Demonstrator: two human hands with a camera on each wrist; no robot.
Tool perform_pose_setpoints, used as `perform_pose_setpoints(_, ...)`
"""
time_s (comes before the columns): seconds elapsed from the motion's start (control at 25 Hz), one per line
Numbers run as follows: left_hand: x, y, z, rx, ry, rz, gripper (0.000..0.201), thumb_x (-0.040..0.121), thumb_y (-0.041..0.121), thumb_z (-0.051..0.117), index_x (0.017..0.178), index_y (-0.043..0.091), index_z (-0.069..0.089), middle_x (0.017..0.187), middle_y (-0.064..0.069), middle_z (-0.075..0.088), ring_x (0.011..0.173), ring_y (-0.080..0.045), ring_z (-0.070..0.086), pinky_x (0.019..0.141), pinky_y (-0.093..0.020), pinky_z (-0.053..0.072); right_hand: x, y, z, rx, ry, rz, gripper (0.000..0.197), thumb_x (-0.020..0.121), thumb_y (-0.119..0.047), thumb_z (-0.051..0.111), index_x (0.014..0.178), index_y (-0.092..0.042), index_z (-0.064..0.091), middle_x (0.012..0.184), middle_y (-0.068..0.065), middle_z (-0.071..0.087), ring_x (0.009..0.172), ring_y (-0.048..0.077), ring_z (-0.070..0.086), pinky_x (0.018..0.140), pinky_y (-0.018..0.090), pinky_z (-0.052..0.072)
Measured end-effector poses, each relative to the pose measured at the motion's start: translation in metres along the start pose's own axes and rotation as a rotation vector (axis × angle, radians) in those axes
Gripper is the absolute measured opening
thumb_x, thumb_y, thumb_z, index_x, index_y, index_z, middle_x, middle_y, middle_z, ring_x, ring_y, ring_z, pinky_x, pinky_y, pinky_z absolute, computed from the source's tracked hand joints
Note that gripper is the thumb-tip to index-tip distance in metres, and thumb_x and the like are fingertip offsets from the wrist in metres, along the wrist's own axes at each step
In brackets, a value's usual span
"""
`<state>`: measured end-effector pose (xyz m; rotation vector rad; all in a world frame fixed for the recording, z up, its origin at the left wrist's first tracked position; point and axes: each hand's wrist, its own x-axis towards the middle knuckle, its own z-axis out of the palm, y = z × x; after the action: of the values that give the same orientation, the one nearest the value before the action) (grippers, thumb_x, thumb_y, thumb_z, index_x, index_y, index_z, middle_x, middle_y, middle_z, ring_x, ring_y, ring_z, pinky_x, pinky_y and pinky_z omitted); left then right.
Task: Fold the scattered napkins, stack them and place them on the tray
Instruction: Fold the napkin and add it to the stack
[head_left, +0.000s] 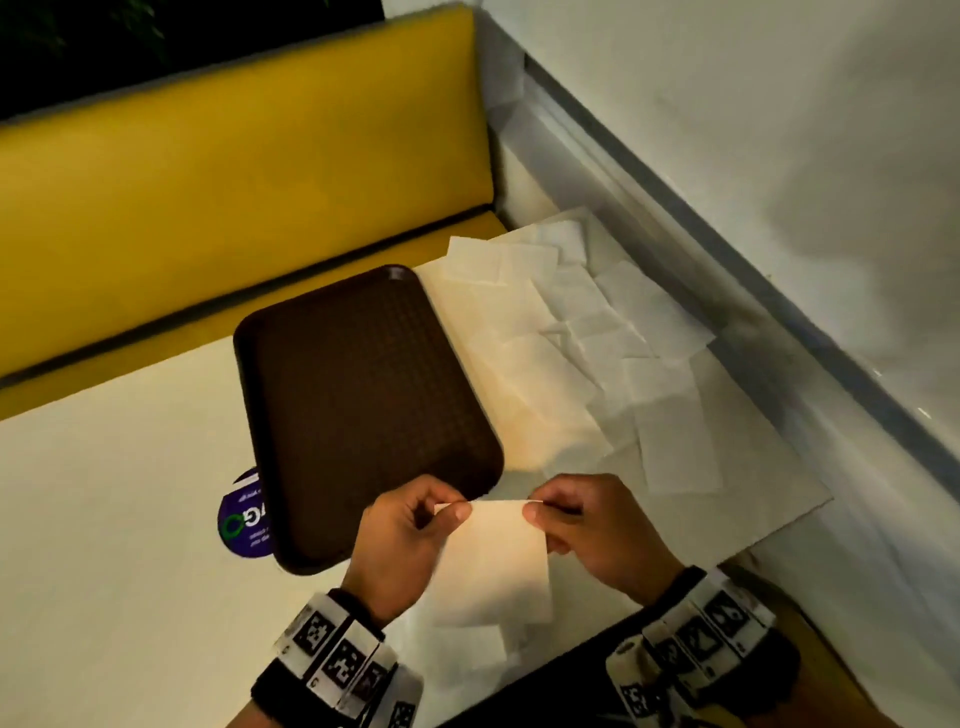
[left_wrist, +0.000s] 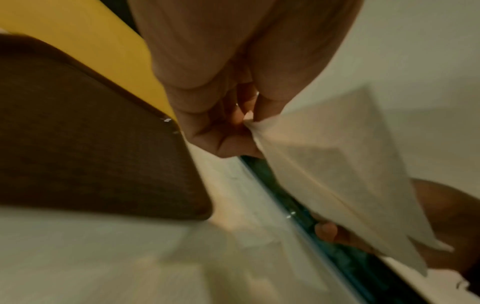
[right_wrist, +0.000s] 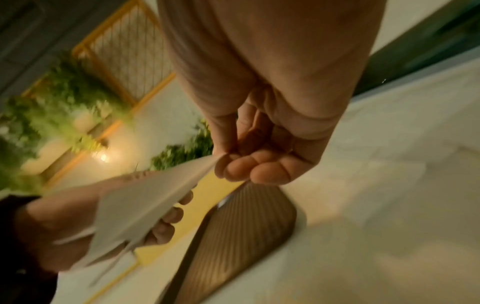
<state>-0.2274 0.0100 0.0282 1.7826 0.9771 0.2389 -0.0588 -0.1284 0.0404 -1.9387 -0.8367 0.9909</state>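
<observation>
Pinching a paper napkin (head_left: 491, 561) by its top corners, left hand (head_left: 405, 540) and right hand (head_left: 597, 530), we are holding it above the surface beside the tray (head_left: 363, 405); featherlight and limp, it likely tears easily.

A thin, matt paper napkin (head_left: 491, 561), soft and faintly creased, hangs at lower centre between the left hand (head_left: 400, 540) and the right hand (head_left: 602, 530). Left of centre, the dark brown plastic tray (head_left: 363, 405) carries a raised grid texture with a dull sheen along its smooth rim. More matt white paper napkins (head_left: 597, 353) lie at centre right on the smooth, pale, matt tabletop (head_left: 119, 545). At upper left, a yellow padded bench back (head_left: 234, 156) looks like smooth, low-sheen vinyl.
</observation>
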Motion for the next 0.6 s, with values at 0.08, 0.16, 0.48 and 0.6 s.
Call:
perform_pose_setpoints(0.08, -0.022, -0.034, -0.004, 0.119, 0.041, -0.103, 0.01, 0.085, 0.021, 0.07, 0.075, 0.024, 0.069, 0.069, 0.007, 0.068, 0.065, -0.008, 0.06, 0.063, -0.028, 0.048, 0.004, 0.02, 0.038, -0.066, -0.065, 0.008, 0.009, 0.083, -0.021, 0.068, 0.074, -0.017, 0.069, 0.063, 0.0, 0.07, 0.055, 0.009, 0.065, 0.06, 0.028, 0.056)
perform_pose_setpoints(0.16, -0.037, -0.061, -0.001, 0.193, 0.056, -0.179, 0.01, 0.086, 0.024, 0.068, 0.076, 0.023, 0.067, 0.071, 0.012, 0.066, 0.065, -0.005, 0.057, 0.062, -0.024, 0.042, 0.006, 0.037, 0.071, -0.144, -0.131, 0.013, 0.011, 0.082, -0.023, 0.068, 0.071, -0.023, 0.065, 0.065, -0.002, 0.069, 0.059, 0.011, 0.065, 0.066, 0.031, 0.056)
perform_pose_setpoints(0.48, -0.042, -0.106, 0.031, 0.395, 0.015, -0.194, 0.015, 0.088, 0.029, 0.063, 0.1, 0.023, 0.056, 0.108, 0.002, 0.058, 0.098, -0.021, 0.055, 0.085, -0.033, 0.047, 0.003, 0.058, 0.106, -0.415, -0.13, -0.02, 0.012, 0.09, -0.029, 0.056, 0.092, -0.017, 0.053, 0.073, -0.002, 0.059, 0.071, 0.018, 0.057, 0.07, 0.037, 0.051)
perform_pose_setpoints(0.6, -0.042, -0.092, 0.031, 0.552, 0.053, -0.137, 0.034, 0.084, 0.031, 0.064, 0.114, 0.028, 0.05, 0.117, 0.006, 0.043, 0.106, -0.02, 0.042, 0.092, -0.035, 0.042, -0.003, 0.055, 0.101, -0.444, -0.144, 0.003, 0.022, 0.092, -0.039, 0.046, 0.107, -0.022, 0.043, 0.094, 0.0, 0.061, 0.088, 0.019, 0.058, 0.078, 0.036, 0.048)
